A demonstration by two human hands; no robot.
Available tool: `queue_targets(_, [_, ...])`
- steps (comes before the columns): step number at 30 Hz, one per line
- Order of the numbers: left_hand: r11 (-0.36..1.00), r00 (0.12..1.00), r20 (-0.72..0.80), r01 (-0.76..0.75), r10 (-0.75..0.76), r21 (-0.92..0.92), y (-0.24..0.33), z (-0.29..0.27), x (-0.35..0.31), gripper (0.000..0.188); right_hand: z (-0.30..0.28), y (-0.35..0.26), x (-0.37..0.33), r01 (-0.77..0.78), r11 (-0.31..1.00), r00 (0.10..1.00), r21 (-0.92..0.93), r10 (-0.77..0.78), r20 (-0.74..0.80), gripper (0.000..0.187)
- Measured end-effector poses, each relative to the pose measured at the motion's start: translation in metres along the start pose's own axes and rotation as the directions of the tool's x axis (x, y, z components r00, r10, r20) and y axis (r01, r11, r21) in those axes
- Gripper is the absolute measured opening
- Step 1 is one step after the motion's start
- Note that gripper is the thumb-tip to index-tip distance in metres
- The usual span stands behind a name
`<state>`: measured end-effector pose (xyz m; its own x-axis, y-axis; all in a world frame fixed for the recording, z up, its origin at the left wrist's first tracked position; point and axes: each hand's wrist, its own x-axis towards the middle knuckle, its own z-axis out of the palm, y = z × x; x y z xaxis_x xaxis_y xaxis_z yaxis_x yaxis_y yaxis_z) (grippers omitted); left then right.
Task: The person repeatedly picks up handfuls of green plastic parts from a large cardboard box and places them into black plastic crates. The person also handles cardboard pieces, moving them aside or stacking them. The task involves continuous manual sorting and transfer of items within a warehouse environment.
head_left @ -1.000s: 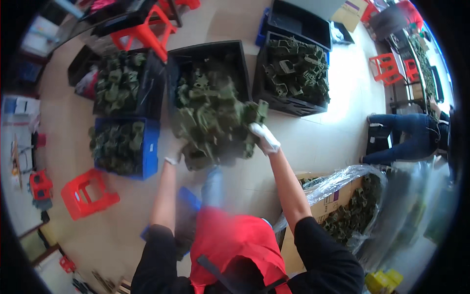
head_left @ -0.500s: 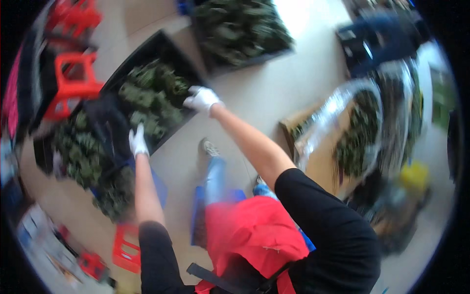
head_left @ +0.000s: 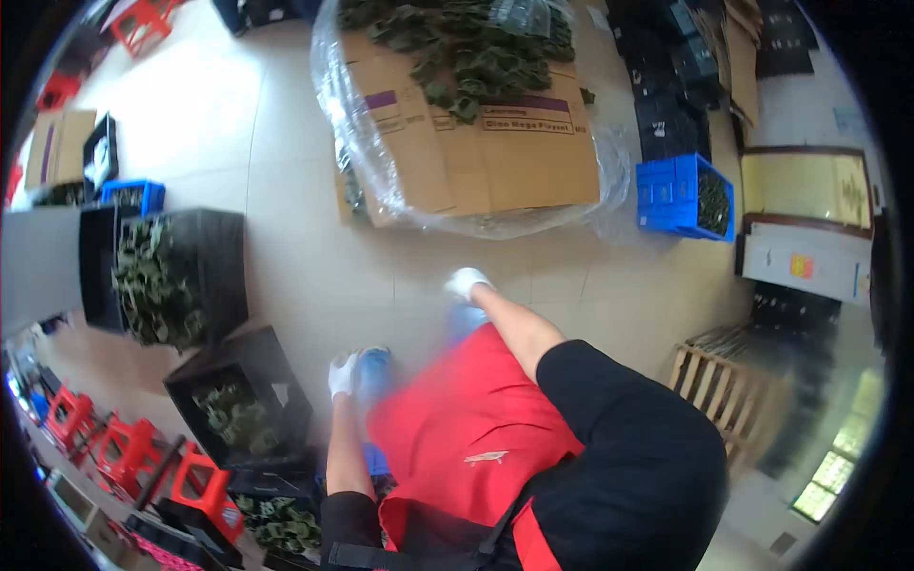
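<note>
My left hand (head_left: pixel 343 374), in a white glove, hangs beside my leg near a shoe. It holds nothing, and its fingers look loosely stretched. My right hand (head_left: pixel 467 284), also in a white glove, is out in front of the red apron (head_left: pixel 476 409), with its fingers loosely apart and nothing seen in them. Ahead of it stands a large cardboard box (head_left: pixel 533 167) wrapped in clear plastic film (head_left: pixel 386 186). Dark green, ruffled, leaf-like pieces (head_left: pixel 476 62) are heaped on top of the box. Neither hand touches the box or a crate.
At left, a black crate (head_left: pixel 224 262) and another black crate (head_left: pixel 286 381) hold similar green pieces. Red stools (head_left: pixel 205 490) stand at lower left. A blue crate (head_left: pixel 671 195) is right of the box. A wooden pallet (head_left: pixel 719 385) lies at the right.
My view has swung to the right, toward the wrapped box. Both hands have left the black crate of green pieces and come back nearer my body.
</note>
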<state>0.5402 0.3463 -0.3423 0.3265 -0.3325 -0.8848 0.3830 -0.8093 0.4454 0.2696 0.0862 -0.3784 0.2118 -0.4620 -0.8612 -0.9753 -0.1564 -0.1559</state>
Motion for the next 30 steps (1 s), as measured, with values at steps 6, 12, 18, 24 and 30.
queue_targets(6, [0.953,0.995,-0.041,-0.077,0.093,0.292,0.062,0.121,0.083,0.067,-0.089,0.149,-0.022,-0.102,0.950,0.985,0.296,0.139,-0.106,0.048])
queue_targets(12, [0.878,0.924,0.356,-0.281,0.139,0.388,0.191,0.304,0.027,0.072,-0.128,0.240,-0.021,-0.234,0.852,0.966,0.468,0.260,0.010,0.061])
queue_targets(18, [0.977,0.911,0.412,-0.098,0.012,0.189,0.248,0.368,0.091,0.063,-0.216,0.248,0.010,-0.139,0.610,0.971,0.780,0.240,-0.015,0.068])
queue_targets(24, [0.986,0.994,0.098,-0.062,0.047,0.156,0.289,0.386,0.235,0.071,-0.347,0.285,0.128,0.083,0.788,0.863,0.610,0.249,-0.439,0.078])
queue_targets(30, [0.942,0.965,-0.034,-0.261,0.259,-0.210,0.394,0.469,0.319,0.086,-0.502,0.240,0.271,0.436,0.818,0.707,0.375,-0.054,-0.706,0.097])
